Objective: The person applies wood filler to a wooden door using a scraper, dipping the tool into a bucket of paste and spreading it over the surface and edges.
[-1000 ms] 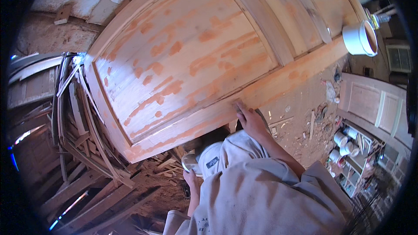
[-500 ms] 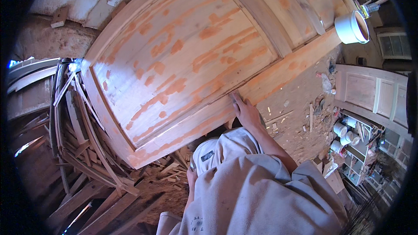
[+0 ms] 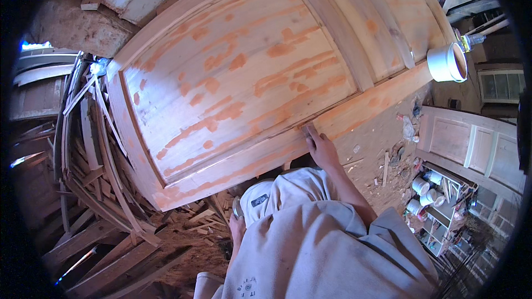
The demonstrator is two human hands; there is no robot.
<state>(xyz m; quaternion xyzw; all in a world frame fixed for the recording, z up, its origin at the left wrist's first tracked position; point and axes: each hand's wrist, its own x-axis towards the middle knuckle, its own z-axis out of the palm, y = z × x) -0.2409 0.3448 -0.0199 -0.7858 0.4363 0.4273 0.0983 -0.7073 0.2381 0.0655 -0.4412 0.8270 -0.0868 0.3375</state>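
A pale panelled wooden door (image 3: 221, 99), marked with many orange-brown patches and streaks, lies in front of me. My right hand (image 3: 320, 148) presses on its near rail, at the groove beside the large panel. Under those fingertips is a small, flat brownish piece (image 3: 306, 128); its kind is not clear. Low beside my body, my left hand (image 3: 237, 225) is closed near a greyish rounded thing (image 3: 237, 207), mostly hidden by my light shirt (image 3: 327, 243). Whatever that hand holds does not show well.
A white bucket (image 3: 444, 63) stands on the door's right end, with a clear bottle (image 3: 475, 39) behind it. Wood strips and offcuts (image 3: 105, 166) pile up at left. To the right, another panelled door (image 3: 465, 138) stands near a shelf (image 3: 440, 224) with white tubs.
My right hand remains on the near rail, with the piece under its fingertips now clearer. The whole view has shifted slightly. My left hand stays low by my body.
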